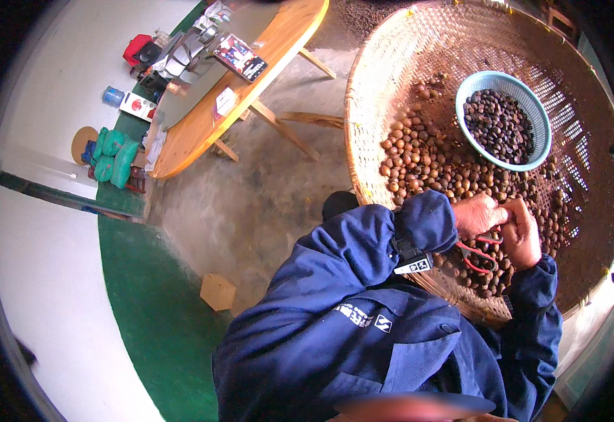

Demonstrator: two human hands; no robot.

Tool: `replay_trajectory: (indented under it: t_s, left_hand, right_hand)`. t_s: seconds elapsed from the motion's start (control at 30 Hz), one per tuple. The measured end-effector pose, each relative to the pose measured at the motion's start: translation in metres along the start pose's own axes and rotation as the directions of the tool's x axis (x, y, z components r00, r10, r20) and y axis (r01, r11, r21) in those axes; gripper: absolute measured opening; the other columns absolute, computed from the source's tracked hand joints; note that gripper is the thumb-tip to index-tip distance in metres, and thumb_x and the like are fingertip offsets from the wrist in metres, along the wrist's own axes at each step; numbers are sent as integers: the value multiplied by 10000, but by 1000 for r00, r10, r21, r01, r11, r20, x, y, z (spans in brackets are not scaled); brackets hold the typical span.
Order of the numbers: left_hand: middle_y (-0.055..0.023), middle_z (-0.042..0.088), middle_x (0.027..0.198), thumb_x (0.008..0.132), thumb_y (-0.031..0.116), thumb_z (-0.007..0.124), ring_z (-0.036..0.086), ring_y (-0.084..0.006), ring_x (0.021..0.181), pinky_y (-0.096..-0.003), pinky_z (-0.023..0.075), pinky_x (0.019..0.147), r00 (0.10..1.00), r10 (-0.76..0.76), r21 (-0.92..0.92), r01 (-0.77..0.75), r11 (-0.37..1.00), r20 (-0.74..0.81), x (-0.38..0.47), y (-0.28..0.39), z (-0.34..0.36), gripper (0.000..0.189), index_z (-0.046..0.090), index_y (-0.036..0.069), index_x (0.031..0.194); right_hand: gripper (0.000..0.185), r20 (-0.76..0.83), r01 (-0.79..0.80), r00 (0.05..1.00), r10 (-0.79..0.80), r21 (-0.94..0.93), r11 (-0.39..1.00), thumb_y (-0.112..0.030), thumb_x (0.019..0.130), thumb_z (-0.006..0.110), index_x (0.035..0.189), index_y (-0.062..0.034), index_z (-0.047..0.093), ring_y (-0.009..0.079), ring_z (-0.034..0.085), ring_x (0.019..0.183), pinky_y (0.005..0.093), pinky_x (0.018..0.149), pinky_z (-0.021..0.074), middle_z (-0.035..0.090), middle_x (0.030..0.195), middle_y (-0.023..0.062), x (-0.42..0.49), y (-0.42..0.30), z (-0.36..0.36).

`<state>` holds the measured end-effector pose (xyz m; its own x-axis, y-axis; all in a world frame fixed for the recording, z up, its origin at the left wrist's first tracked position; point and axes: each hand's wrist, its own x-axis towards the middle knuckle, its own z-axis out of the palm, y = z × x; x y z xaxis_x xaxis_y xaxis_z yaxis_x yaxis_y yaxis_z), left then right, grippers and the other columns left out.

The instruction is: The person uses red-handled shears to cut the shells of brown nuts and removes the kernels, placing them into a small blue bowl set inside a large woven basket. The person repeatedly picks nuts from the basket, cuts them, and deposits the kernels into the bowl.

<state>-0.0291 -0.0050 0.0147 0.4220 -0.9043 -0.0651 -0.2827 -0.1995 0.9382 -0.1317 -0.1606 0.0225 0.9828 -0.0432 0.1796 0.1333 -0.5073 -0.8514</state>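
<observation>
My left hand [477, 215] and my right hand [521, 235] meet at the fingertips over a large round woven bamboo tray [386, 68]. Their fingers are bent together, and whatever may be between them is hidden. Just below them are the red handles of a pair of scissors [478, 259]; the blades cannot be seen. Brown round nuts or seeds [417, 153] lie loose across the near and left part of the tray. Farther back in it stands a light blue plastic basket [543, 145] holding darker, smaller kernels [497, 124].
Left of the tray is a wooden table [190, 153] with a phone [241, 57], its screen lit, and a small white box [225, 102]. Green bags [114, 153] sit by the wall. On the concrete floor [222, 211] lies a hexagonal board [217, 291].
</observation>
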Motion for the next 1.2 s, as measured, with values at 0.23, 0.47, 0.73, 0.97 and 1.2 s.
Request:
replay_trajectory:
  t_s: [0.23,0.47,0.73,0.97,1.2]
  left_hand:
    - [-29,564,591,944,388,495,525,-125,502,-301,396,452,959,-232,-386,278,880,162,-5,12,-3,410,628,48,755]
    - [16,523,608,974,379,471,431,-78,421,-255,283,355,927,-268,-551,372,747,263,-3,10,-16,322,606,90,928]
    - [65,409,615,969,390,465,327,-35,402,-206,250,338,892,-261,-708,452,542,370,-5,23,-20,284,564,132,1035]
    - [23,511,637,973,397,443,376,-53,393,-227,272,329,893,-303,-623,448,641,332,-3,12,-20,344,605,110,875]
    - [-109,633,703,1004,399,379,613,-253,674,-410,450,632,993,-63,-23,61,998,-97,2,3,-8,506,634,-4,832]
  right_hand:
    - [245,-66,-114,987,148,366,923,31,793,352,940,-17,541,79,449,642,234,584,397,553,765,9,1,3,4]
    - [182,138,-349,927,350,662,664,-218,967,448,1028,-66,528,31,370,475,183,418,264,660,797,44,3,-4,3]
    - [173,192,-336,939,286,697,634,-241,981,526,994,-68,529,41,360,421,190,388,253,484,588,-31,2,-3,0]
    - [134,195,-340,936,294,714,612,-188,977,495,981,-58,528,49,370,428,198,396,272,503,603,-15,3,-4,-2]
    - [98,43,-305,938,344,574,760,-99,952,472,1017,-40,516,43,434,620,204,549,368,524,741,-15,6,6,13]
